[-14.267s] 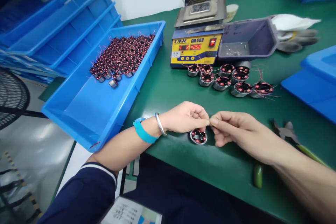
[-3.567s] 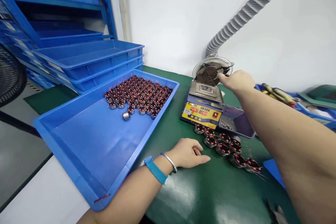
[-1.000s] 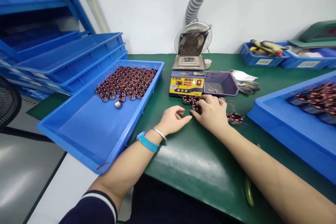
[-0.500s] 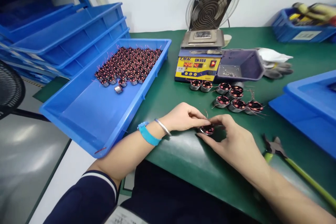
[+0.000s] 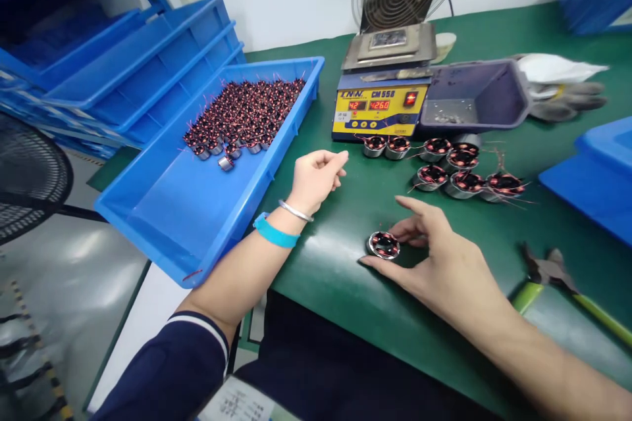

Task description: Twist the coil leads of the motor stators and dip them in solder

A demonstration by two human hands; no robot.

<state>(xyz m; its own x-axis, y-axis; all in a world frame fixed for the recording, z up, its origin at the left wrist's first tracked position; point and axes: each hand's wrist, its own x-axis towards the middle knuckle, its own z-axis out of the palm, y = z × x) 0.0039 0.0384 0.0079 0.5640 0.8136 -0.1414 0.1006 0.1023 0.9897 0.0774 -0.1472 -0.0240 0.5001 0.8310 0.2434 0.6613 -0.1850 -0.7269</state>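
Observation:
A small round motor stator (image 5: 384, 245) with copper windings in a silvery metal ring stands on the green bench top. My right hand (image 5: 434, 250) holds it between the thumb at its near edge and the bent fingers at its right side, with the index finger raised off it. My left hand (image 5: 318, 177), with a metal bangle and a turquoise wrist strap, hangs over the bench between the stator and the blue tray. Its fingers are curled and the thumb is pressed to them; anything pinched there is too small or hidden to make out.
A blue tray (image 5: 148, 197) holds many stators, with stacked trays (image 5: 148, 72) behind. A yellow-fronted CM 558 heater (image 5: 379, 112) stands beside a purple bin (image 5: 484, 95). Several stators (image 5: 464, 185) stand before them. Green-handled cutters (image 5: 550, 270) lie at right, near gloves (image 5: 567, 102).
My left hand has let go of the stator and moved up and left. My right hand stays around the stator, its index finger now lifted. The view has shifted slightly.

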